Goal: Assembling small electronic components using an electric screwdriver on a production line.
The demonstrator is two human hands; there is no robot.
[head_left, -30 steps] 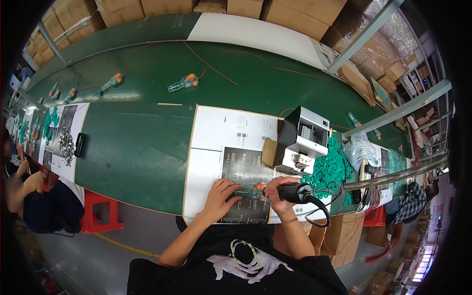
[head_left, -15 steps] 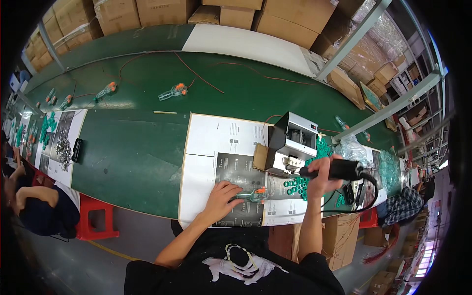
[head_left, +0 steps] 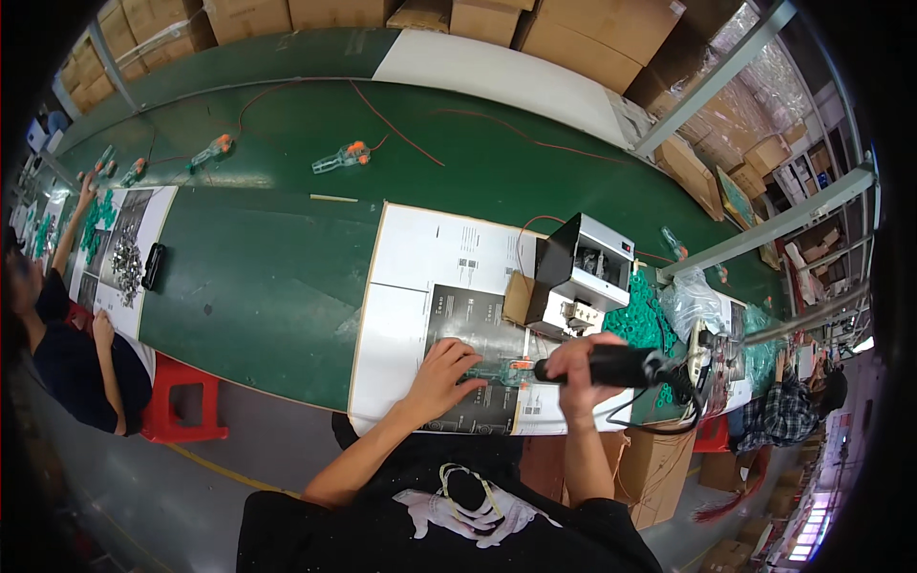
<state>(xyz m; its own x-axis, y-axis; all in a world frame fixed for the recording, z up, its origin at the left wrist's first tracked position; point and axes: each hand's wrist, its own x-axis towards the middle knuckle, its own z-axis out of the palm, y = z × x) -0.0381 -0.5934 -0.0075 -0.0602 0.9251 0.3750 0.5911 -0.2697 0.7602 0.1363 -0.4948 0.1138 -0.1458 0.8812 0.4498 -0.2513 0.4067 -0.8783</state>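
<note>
A clear teal plastic part with orange pieces on its right end [head_left: 519, 371] lies on the printed sheet in front of me. My left hand [head_left: 441, 378] grips its left end between thumb and fingers. A black electric screwdriver [head_left: 626, 367] is held level in my right hand [head_left: 577, 376]. Its tip points left and reaches the orange end; whether it touches a screw is too small to tell. The white and black printed sheet [head_left: 396, 320] lies under the part.
A black and silver machine [head_left: 564, 315] stands just beyond my right hand. Green rings [head_left: 642, 320] are heaped beside it. Similar teal and orange parts [head_left: 342, 159] lie along the far side of the green table [head_left: 267, 286]. Co-workers sit at the left and right.
My right hand has brought the screwdriver left and down to the orange end of the part. My left hand stays on the part. The co-worker at left now reaches forward.
</note>
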